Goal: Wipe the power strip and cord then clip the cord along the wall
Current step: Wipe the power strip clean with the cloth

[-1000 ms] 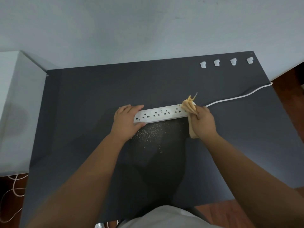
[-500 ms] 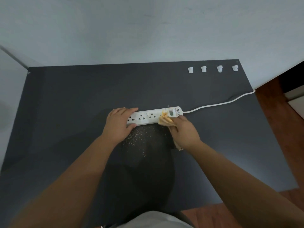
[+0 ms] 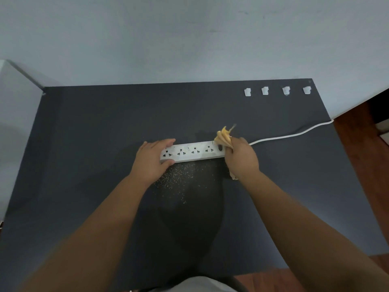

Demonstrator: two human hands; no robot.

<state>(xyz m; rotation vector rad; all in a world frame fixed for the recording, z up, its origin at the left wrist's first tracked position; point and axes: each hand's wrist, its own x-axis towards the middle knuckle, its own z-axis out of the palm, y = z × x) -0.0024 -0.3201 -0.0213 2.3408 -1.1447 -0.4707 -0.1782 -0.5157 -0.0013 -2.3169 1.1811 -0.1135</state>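
Note:
A white power strip [image 3: 194, 152] lies across the middle of the dark grey table [image 3: 105, 133]. My left hand [image 3: 152, 161] grips its left end, thumb on the near edge. My right hand [image 3: 241, 158] is closed on a yellow cloth [image 3: 224, 138] at the strip's right end, covering that end. The white cord [image 3: 294, 134] runs from under my right hand to the table's right edge. Several white cord clips [image 3: 265, 90] sit in a row at the back right, near the wall.
Fine pale crumbs [image 3: 179, 180] are scattered on the table just in front of the strip. A pale blue wall [image 3: 189, 39] rises behind the table. A white surface [image 3: 14, 114] stands at the left. Wooden floor [image 3: 362, 144] shows to the right.
My right hand has swept the cloth rightwards along the strip, from over its sockets to its right end by the cord. My left hand stays on the left end.

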